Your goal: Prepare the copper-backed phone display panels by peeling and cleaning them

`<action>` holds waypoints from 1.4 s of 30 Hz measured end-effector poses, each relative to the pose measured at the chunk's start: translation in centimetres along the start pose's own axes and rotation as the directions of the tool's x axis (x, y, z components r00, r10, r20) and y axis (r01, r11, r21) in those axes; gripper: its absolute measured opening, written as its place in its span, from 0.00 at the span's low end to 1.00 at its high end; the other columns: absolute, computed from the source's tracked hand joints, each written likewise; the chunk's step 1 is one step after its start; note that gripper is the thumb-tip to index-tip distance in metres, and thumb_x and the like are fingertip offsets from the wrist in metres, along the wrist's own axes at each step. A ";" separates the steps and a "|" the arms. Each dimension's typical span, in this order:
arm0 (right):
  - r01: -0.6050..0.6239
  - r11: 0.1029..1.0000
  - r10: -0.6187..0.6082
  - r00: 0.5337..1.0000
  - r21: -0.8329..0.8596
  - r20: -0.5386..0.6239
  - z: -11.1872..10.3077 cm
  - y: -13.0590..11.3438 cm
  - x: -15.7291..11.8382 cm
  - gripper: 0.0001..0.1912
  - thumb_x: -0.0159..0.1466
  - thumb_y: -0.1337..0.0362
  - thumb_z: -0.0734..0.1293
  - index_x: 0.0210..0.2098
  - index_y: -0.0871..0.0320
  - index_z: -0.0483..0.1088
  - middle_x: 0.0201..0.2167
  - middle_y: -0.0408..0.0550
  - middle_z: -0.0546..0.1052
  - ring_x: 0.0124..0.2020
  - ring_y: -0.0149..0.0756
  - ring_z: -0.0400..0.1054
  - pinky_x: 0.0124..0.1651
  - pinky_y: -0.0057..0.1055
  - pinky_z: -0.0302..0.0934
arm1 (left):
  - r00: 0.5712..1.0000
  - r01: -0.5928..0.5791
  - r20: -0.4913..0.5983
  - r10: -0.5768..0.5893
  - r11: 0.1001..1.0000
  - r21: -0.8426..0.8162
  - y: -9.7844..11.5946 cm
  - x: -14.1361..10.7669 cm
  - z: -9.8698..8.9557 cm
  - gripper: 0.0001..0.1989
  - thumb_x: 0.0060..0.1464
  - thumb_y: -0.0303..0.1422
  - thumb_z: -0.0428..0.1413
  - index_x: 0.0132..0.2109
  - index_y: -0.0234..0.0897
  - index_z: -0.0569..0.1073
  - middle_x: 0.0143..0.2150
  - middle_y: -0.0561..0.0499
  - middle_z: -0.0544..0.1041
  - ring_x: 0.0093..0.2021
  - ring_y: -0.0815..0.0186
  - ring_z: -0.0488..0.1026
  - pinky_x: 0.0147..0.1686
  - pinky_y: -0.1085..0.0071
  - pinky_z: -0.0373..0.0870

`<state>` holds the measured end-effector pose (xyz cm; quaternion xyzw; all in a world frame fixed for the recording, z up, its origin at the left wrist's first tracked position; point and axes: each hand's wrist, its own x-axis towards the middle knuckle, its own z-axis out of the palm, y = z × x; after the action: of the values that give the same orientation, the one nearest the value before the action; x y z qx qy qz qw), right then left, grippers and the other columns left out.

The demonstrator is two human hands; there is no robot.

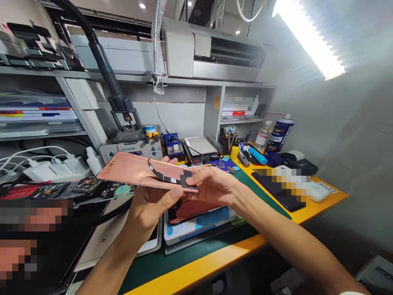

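Observation:
A thin copper-pink phone screen panel [129,169] is held up, tilted, over the work mat. On it runs a black flex cable [166,178] with small white labels. My left hand [150,209] grips the panel from beneath, thumb along its near edge and fingertips showing behind the far edge. My right hand [213,184] pinches the panel's right end, its thumb on the wide black end of the cable. Below lies a reddish, shiny phone-like part [196,209], partly covered by my hands, on a white and blue box [196,229].
A white tablet [150,244] lies left of the box. Circuit boards [89,185] and a power strip [61,169] are further left. Behind stand a hot plate [201,148] and a microscope arm [104,61]. A black phone [278,190] and a spray can [278,133] are at right.

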<state>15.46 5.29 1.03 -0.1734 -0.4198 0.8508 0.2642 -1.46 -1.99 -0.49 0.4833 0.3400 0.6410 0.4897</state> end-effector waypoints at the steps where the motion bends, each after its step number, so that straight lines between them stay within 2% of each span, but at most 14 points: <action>1: -0.015 1.000 0.014 1.000 0.023 0.017 0.1 0.2 0.0 0.14 0.50 0.75 0.74 0.36 0.61 0.74 0.30 0.43 0.76 0.30 0.29 0.69 0.40 0.26 0.67 | 1.000 -0.018 -0.007 0.018 1.000 0.001 -0.2 0.0 0.0 0.25 0.47 0.29 0.70 0.53 0.40 0.79 0.55 0.48 0.80 0.63 0.51 0.69 0.61 0.65 0.68; 4: -0.035 0.999 0.037 0.997 -0.019 0.069 0.3 0.4 0.0 0.15 0.51 0.71 0.77 0.37 0.62 0.73 0.30 0.43 0.76 0.31 0.29 0.71 0.38 0.25 0.67 | 0.996 -0.083 0.009 0.083 0.995 -0.057 -0.8 0.3 -0.4 0.20 0.49 0.32 0.68 0.51 0.39 0.79 0.54 0.46 0.81 0.60 0.51 0.73 0.58 0.61 0.72; 7: 0.104 0.933 -0.114 0.993 -0.344 -0.010 -0.2 -0.3 -0.1 0.20 0.57 0.58 0.77 0.44 0.61 0.72 0.32 0.47 0.78 0.31 0.34 0.73 0.34 0.28 0.67 | 0.995 -0.103 -0.033 0.099 0.981 -0.162 -0.9 0.8 -1.1 0.18 0.50 0.34 0.67 0.50 0.40 0.80 0.49 0.47 0.83 0.55 0.52 0.77 0.54 0.61 0.75; 8: 0.170 0.838 -0.247 0.965 -0.518 -0.083 -0.7 -0.9 -0.2 0.21 0.59 0.54 0.75 0.46 0.60 0.71 0.33 0.48 0.79 0.31 0.35 0.73 0.33 0.29 0.67 | 0.994 -0.100 -0.059 0.090 0.976 -0.193 -0.8 1.0 -1.3 0.17 0.50 0.35 0.67 0.49 0.39 0.80 0.47 0.47 0.83 0.52 0.53 0.78 0.53 0.61 0.76; 9: 0.222 0.682 -0.438 0.887 -0.697 -0.147 -1.4 -1.6 -0.4 0.21 0.61 0.53 0.73 0.48 0.59 0.71 0.34 0.48 0.79 0.31 0.34 0.73 0.32 0.28 0.66 | 0.994 -0.095 -0.081 0.079 0.972 -0.216 -0.6 1.1 -1.5 0.17 0.50 0.37 0.66 0.48 0.38 0.80 0.45 0.47 0.84 0.49 0.54 0.80 0.52 0.61 0.77; 10: 0.172 0.466 -0.623 0.760 -0.868 -0.184 -2.3 -2.5 -0.7 0.19 0.63 0.52 0.71 0.46 0.59 0.71 0.34 0.46 0.78 0.31 0.32 0.72 0.31 0.26 0.65 | 0.994 -0.082 -0.094 0.062 0.970 -0.228 -0.4 1.2 -1.7 0.17 0.50 0.38 0.66 0.47 0.38 0.80 0.43 0.47 0.84 0.47 0.54 0.81 0.51 0.60 0.77; 12: 0.066 0.378 -0.675 0.702 -0.924 -0.226 -4.3 -4.5 -1.6 0.14 0.66 0.55 0.68 0.42 0.60 0.71 0.33 0.45 0.77 0.31 0.30 0.69 0.31 0.25 0.63 | 0.996 -0.033 -0.092 0.012 0.974 -0.224 -0.2 1.3 -2.0 0.18 0.49 0.39 0.66 0.46 0.37 0.80 0.40 0.47 0.84 0.43 0.55 0.82 0.50 0.60 0.78; 17: -0.283 0.237 -0.326 0.878 -0.929 -0.350 -8.7 -7.7 -4.2 0.10 0.65 0.62 0.71 0.31 0.63 0.74 0.25 0.43 0.75 0.24 0.29 0.68 0.26 0.25 0.62 | 0.995 0.068 -0.060 -0.080 0.982 -0.174 -0.8 1.5 -2.2 0.25 0.47 0.39 0.67 0.52 0.38 0.77 0.38 0.48 0.83 0.38 0.55 0.82 0.43 0.62 0.80; 20: -0.443 0.088 -0.124 0.884 -0.892 -0.451 -10.0 -7.8 -4.4 0.11 0.68 0.60 0.71 0.36 0.63 0.74 0.31 0.42 0.76 0.29 0.31 0.71 0.33 0.29 0.69 | 0.995 0.039 -0.079 -0.053 0.985 -0.170 -1.2 1.7 -2.3 0.23 0.48 0.38 0.66 0.52 0.38 0.76 0.38 0.50 0.81 0.36 0.56 0.81 0.39 0.60 0.81; 26: -0.438 -0.053 0.032 0.897 -0.897 -0.440 -10.7 -6.9 -3.1 0.13 0.70 0.58 0.69 0.47 0.62 0.73 0.45 0.48 0.77 0.43 0.39 0.74 0.45 0.39 0.72 | 0.997 -0.015 -0.083 0.004 0.990 -0.140 -0.9 1.7 -2.6 0.24 0.50 0.40 0.64 0.53 0.38 0.76 0.38 0.50 0.80 0.34 0.58 0.80 0.39 0.58 0.82; 30: -0.423 -0.047 0.003 0.906 -0.905 -0.423 -10.9 -6.6 -2.7 0.14 0.70 0.58 0.69 0.48 0.61 0.73 0.47 0.49 0.76 0.44 0.40 0.74 0.46 0.40 0.72 | 0.997 -0.001 -0.073 -0.009 0.991 -0.136 -1.0 1.5 -2.5 0.24 0.50 0.39 0.63 0.55 0.38 0.76 0.38 0.48 0.80 0.34 0.56 0.80 0.37 0.56 0.82; 33: -0.381 0.036 -0.043 0.923 -0.924 -0.382 -11.6 -7.0 -3.1 0.13 0.69 0.58 0.69 0.47 0.62 0.74 0.46 0.48 0.77 0.43 0.40 0.74 0.45 0.38 0.72 | 0.997 0.011 -0.071 -0.021 0.989 -0.150 -1.1 1.5 -2.6 0.25 0.51 0.39 0.62 0.56 0.36 0.75 0.38 0.47 0.81 0.34 0.55 0.80 0.36 0.56 0.82; 38: -0.198 0.314 -0.162 0.952 -0.928 -0.258 -12.5 -7.8 -3.6 0.10 0.69 0.60 0.70 0.43 0.62 0.74 0.41 0.47 0.77 0.37 0.35 0.73 0.39 0.33 0.72 | 0.997 0.042 -0.057 -0.053 0.982 -0.184 -0.7 1.6 -2.7 0.27 0.51 0.39 0.61 0.57 0.35 0.75 0.41 0.43 0.81 0.35 0.51 0.80 0.35 0.54 0.82; 42: 0.093 0.565 -0.382 0.910 -0.819 -0.160 -10.9 -7.2 -2.4 0.11 0.70 0.60 0.69 0.45 0.62 0.72 0.42 0.48 0.76 0.38 0.34 0.73 0.40 0.33 0.72 | 0.995 0.096 0.000 -0.098 0.975 -0.201 -0.4 1.5 -2.8 0.28 0.53 0.39 0.60 0.60 0.35 0.73 0.43 0.41 0.81 0.37 0.49 0.81 0.37 0.50 0.82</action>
<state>25.17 14.33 0.58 -0.3489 -0.7252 0.4888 0.3367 -4.14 -0.39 -1.28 0.4109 0.2994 0.6498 0.5650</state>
